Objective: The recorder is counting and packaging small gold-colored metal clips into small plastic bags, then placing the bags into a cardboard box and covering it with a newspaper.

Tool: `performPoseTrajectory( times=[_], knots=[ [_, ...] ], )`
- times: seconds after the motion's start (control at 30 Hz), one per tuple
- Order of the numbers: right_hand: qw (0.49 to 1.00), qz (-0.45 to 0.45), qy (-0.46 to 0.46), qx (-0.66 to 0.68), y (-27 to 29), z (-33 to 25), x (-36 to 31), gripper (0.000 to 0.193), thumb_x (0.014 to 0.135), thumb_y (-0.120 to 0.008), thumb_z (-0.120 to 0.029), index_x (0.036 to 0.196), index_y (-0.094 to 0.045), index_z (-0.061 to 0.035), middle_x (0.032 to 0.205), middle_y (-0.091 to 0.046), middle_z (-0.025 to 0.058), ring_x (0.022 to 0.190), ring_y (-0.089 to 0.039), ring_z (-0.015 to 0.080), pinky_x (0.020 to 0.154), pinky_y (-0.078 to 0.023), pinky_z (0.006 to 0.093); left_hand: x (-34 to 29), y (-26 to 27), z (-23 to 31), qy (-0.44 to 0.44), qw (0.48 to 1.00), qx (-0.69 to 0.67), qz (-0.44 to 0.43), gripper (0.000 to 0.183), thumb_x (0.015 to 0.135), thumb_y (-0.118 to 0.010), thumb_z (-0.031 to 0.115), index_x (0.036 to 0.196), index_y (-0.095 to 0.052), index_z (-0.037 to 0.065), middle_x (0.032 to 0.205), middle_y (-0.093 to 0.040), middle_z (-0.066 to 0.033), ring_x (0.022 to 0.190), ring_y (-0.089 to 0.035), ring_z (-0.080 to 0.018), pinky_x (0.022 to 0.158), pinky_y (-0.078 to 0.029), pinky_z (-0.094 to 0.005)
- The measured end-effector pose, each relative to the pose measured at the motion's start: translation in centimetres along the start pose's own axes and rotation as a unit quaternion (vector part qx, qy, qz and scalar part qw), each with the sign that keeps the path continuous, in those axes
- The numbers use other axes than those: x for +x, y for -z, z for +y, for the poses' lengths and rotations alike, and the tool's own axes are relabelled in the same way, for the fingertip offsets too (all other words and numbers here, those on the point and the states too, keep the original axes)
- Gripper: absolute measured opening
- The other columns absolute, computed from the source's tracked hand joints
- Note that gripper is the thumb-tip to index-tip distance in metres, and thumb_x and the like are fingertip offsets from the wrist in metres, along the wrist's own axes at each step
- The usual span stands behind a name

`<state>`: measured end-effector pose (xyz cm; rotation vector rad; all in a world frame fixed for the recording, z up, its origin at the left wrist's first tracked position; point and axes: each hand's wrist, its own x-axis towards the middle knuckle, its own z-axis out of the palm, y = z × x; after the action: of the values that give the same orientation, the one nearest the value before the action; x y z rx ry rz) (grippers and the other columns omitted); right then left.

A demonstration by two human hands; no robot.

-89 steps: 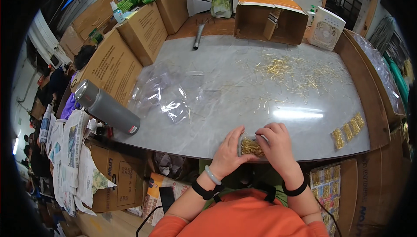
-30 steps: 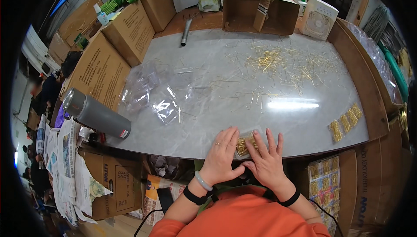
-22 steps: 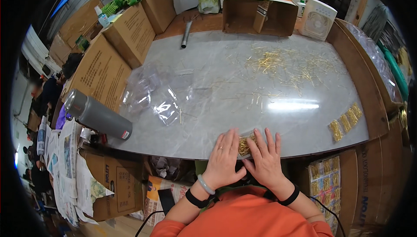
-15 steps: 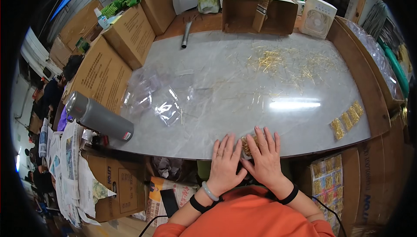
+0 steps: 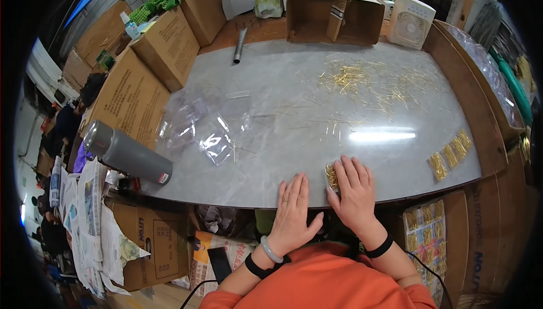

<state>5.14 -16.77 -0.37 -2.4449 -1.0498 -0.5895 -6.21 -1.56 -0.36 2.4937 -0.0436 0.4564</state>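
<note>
Under the fingers of my right hand [image 5: 357, 193] lies a small clear bag of gold wire pieces [image 5: 331, 177], partly covered by them. That hand is open, its fingers stretched out flat and its thumb beside the bag's lower end. My left hand [image 5: 291, 210] rests open at the table's front edge, palm down, holding nothing, apart from the bag. Several filled bags of gold pieces [image 5: 450, 154] lie in a row at the table's right. A loose pile of thin gold wire pieces [image 5: 346, 78] spreads over the far right of the table.
Empty clear plastic bags [image 5: 215, 142] lie at the left of the grey table [image 5: 271, 167]. A grey bottle [image 5: 133, 153] stands at the left edge, a metal tube [image 5: 240, 46] farther back. Along the back are an open cardboard box [image 5: 308, 23] and a white fan [image 5: 410, 23].
My right hand has shifted right and slightly away from me, uncovering more of the bag. My left hand has drawn apart from it, its thumb now away from the right hand.
</note>
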Motion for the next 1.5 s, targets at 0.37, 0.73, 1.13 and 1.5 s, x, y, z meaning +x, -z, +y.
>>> performPoseTrajectory(
  times=[0.37, 0.73, 1.13, 1.5],
  knots=[
    [0.97, -0.029, -0.048, 0.237, 1.7, 1.9, -0.6, 0.082, 0.085, -0.066, -0.021, 0.153, -0.026, 0.0014, 0.159, -0.026, 0.0252, 0.149, -0.023, 0.0414, 0.119, -0.008, 0.0619, 6.0, -1.9, -0.1, -0.08, 0.996, 0.027, -0.021, 0.065, 0.101, -0.051, 0.027, 0.151, -0.028, -0.007, 0.156, -0.03, -0.0242, 0.146, -0.029, -0.0405, 0.12, -0.021, -0.052],
    [0.99, -0.14, 0.003, 0.028, 2.3, 3.2, -0.7, 0.067, 0.096, -0.059, -0.028, 0.153, -0.031, -0.0042, 0.157, -0.036, 0.0163, 0.146, -0.032, 0.0342, 0.116, -0.011, 0.0668, 6.5, -3.2, 0.4, -0.093, 0.992, 0.081, -0.032, 0.05, 0.098, -0.052, 0.019, 0.142, -0.045, -0.003, 0.15, -0.042, -0.0202, 0.142, -0.037, -0.0358, 0.119, -0.027, -0.0508],
    [0.982, -0.055, -0.036, 0.178, 2.9, 4.1, -0.8, 0.069, 0.091, -0.066, -0.023, 0.149, -0.035, -0.0011, 0.155, -0.035, 0.021, 0.142, -0.035, 0.0386, 0.117, -0.024, 0.0539, 6.4, -2.8, -0.4, -0.062, 0.996, -0.066, -0.02, 0.058, 0.1, -0.052, 0.017, 0.151, -0.03, -0.001, 0.148, -0.041, -0.0265, 0.139, -0.037, -0.0429, 0.115, -0.032, -0.0475],
    [0.982, 0.006, -0.06, 0.182, 1.8, 4.1, -0.4, 0.051, 0.091, -0.059, -0.005, 0.139, -0.044, 0.0017, 0.132, -0.054, 0.0214, 0.116, -0.053, 0.0397, 0.099, -0.042, 0.0463, 6.3, -2.6, 0.0, -0.103, 0.994, -0.009, -0.022, 0.054, 0.1, -0.052, 0.013, 0.148, -0.035, -0.002, 0.147, -0.042, -0.0243, 0.138, -0.039, -0.0419, 0.113, -0.036, -0.0456]
  ],
)
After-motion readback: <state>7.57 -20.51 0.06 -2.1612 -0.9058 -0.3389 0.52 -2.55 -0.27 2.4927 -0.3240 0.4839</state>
